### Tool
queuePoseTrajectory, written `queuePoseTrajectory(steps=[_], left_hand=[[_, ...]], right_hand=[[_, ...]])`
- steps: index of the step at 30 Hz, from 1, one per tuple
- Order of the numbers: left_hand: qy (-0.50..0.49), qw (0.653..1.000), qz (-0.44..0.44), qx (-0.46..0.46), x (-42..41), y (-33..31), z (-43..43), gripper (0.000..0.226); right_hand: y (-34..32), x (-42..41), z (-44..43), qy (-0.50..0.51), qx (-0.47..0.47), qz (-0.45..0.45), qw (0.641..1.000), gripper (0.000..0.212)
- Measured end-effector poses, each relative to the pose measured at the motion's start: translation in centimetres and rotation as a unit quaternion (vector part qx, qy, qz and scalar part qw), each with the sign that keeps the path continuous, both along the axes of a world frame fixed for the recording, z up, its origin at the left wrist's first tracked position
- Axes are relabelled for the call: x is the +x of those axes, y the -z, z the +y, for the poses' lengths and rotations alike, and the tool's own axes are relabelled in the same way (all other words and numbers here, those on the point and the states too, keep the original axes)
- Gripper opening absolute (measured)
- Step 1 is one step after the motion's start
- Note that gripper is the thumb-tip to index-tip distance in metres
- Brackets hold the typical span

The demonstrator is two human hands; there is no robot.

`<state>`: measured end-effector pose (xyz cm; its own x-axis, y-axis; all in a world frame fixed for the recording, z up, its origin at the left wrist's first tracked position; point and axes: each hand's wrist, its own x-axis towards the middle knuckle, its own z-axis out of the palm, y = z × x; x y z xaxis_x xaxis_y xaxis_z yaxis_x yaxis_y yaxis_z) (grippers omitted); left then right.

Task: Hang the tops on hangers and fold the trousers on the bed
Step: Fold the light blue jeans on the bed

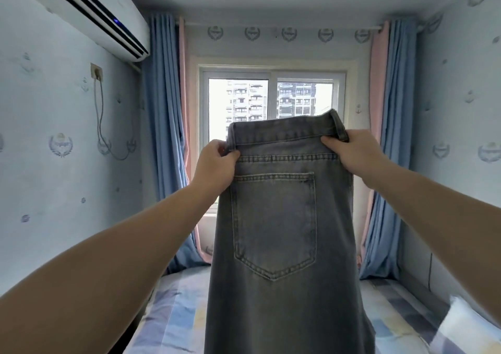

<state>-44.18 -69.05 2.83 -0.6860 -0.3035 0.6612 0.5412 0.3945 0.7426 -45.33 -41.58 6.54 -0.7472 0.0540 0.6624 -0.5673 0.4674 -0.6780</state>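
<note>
Bedroom w/ bed [173,315] below window: left hand [217,163] & right hand [349,150] both pinch the jeans [282,231] waistband, held up. Keep the seams aligned, lower flat onto bed.

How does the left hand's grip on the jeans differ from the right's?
The left hand pinches the waistband at its left end, lower; the right hand pinches its right end, higher. Near the left hand the band lies flatter; near the right hand it folds over. Both thumbs press the near side of the jeans.
</note>
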Motion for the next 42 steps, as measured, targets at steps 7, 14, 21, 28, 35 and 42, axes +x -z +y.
queuePoseTrajectory(steps=[7,14,21,28,35,42], left_hand=[[0.009,0.998,-0.067,-0.017,-1.4,4.6,-4.6,0.012],[0.034,0.991,-0.13,-0.025,-7.5,12.5,-11.0,0.008],[0.057,0.973,-0.224,-0.019,-18.9,24.8,-18.2,0.01],[0.072,0.924,-0.375,0.023,-29.6,40.4,-23.4,0.009],[0.012,0.899,-0.435,0.044,-39.5,53.1,-25.4,0.011],[-0.047,0.876,-0.467,0.116,-50.2,66.9,-26.6,0.01]], right_hand=[[3.8,-2.1,-4.3,-0.008,0.0,-0.037,0.999,0.02],[11.1,-8.8,-9.6,-0.006,0.054,-0.117,0.992,0.025],[22.9,-20.0,-16.3,0.0,0.077,-0.245,0.966,0.018],[38.6,-30.4,-22.2,0.062,0.133,-0.368,0.918,0.019],[51.2,-41.4,-26.0,0.12,0.162,-0.4,0.894,0.029],[66.2,-53.3,-28.0,0.075,0.109,-0.421,0.897,0.026]])
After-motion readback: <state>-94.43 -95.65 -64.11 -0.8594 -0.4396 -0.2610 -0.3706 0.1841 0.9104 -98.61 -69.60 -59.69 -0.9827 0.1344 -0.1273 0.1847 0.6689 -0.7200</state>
